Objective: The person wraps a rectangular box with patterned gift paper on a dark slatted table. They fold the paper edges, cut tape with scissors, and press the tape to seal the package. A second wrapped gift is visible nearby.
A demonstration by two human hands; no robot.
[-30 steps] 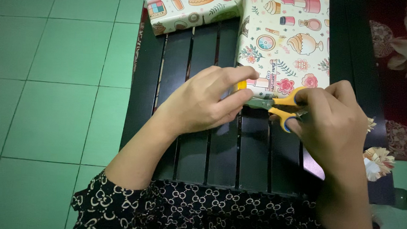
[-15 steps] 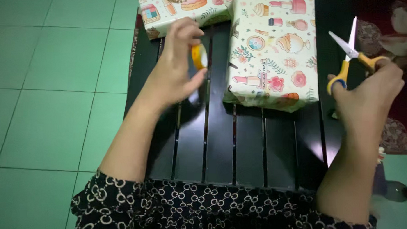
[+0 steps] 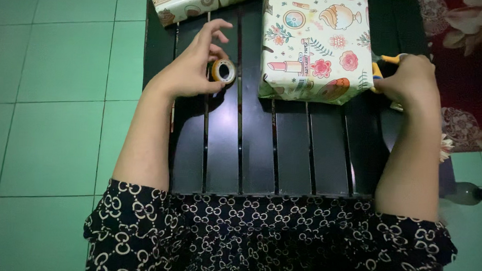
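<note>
Boxes: two wrapped (image 3: pixel 312 44) | left hand (image 3: pixel 192 69) pinches one tape roll (image 3: pixel 223 71) | right hand (image 3: pixel 408 77) grips scissors (image 3: pixel 382 63), seemingly one pair

Landmark, slatted table (image 3: pixel 283 147): I read it as glossy black, dark gaps between its slats.
Wrapped box (image 3: pixel 313 47) at the table's far end: cream paper printed with pink flowers, a pink lipstick, an orange seashell and green sprigs.
Second wrapped parcel (image 3: pixel 195 1) at the table's far left corner: I see the same cream paper with mixed-colour prints.
Tape roll (image 3: pixel 223 71) on the table: orange-brown ring, dark centre.
Scissors (image 3: pixel 385 68) at the table's right edge: yellow-orange handles.
Floor (image 3: pixel 55 91) left of the table: green tiles, pale joints.
Cloth (image 3: pixel 462 63) right of the table: dark red, cream floral pattern.
Sleeves (image 3: pixel 141 228) near the table's near edge: black, cream linked-ring print.
</note>
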